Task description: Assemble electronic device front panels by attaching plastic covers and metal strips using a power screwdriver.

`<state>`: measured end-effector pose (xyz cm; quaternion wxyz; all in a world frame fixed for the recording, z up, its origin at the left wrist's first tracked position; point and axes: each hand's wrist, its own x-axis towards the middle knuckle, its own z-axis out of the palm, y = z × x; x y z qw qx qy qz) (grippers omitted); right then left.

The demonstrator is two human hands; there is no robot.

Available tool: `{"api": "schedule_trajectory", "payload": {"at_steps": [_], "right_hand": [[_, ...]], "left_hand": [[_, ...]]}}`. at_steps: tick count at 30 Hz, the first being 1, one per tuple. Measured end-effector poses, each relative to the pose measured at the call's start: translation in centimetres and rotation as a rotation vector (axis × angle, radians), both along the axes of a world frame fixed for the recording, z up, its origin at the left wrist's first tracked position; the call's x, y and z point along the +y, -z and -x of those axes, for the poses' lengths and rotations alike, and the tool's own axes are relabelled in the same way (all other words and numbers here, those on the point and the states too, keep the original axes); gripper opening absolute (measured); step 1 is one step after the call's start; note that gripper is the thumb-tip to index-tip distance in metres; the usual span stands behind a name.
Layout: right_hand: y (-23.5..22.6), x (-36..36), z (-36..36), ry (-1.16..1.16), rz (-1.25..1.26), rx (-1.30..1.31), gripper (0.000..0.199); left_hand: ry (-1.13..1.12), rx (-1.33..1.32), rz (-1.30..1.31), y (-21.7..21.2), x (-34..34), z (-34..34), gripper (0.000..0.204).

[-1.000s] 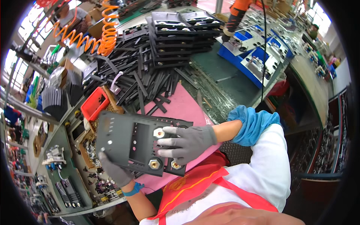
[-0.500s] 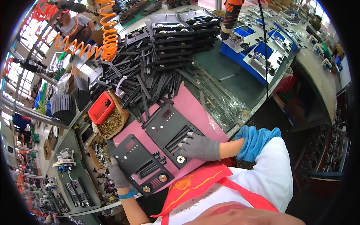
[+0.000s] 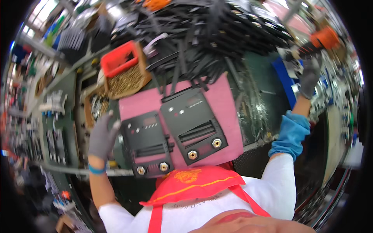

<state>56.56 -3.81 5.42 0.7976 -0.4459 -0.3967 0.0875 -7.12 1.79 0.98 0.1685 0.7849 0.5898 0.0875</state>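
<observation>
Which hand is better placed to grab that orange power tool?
Probably the right hand: it is close to the orange power tool, while the left hand is across the pink mat, beside a black panel.

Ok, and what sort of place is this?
Probably a factory assembly area: two similar black panels lie on a pink mat, a box of small brass-coloured parts sits nearby, and there's an orange power tool at right.
</observation>
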Motion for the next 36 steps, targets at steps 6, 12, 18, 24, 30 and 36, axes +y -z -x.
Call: {"api": "schedule_trajectory", "payload": {"at_steps": [6, 12, 18, 24, 30, 36], "right_hand": [[-3.1, 1.4, 3.5, 0.100, 0.296, -0.195, 0.042], [-3.7, 4.4, 15.4, -0.257, 0.195, -0.350, 0.025], [-5.3, 4.1, 23.9, -0.381, 0.441, -0.343, 0.018], [-1.9, 5.6, 25.4, -0.407, 0.489, -0.437, 0.018], [-0.6, 3.1, 23.3, -0.430, 0.561, -0.319, 0.045], [0.3, 1.6, 23.5, -0.424, 0.432, -0.210, 0.094]], "left_hand": [[0.169, -0.146, 0.018, -3.5, 8.9, 0.0, 0.034], [0.164, -0.106, 0.011, 1.1, 14.9, -1.7, 0.028], [0.014, -0.076, 0.017, 1.4, 17.7, -5.4, 0.021], [-0.003, 0.010, -0.181, 2.9, 23.1, -7.9, 0.023], [0.067, 0.312, 0.131, 3.1, 27.2, -10.7, 0.062], [0.198, 0.258, 0.140, 4.1, 28.5, -10.1, 0.054]]}}
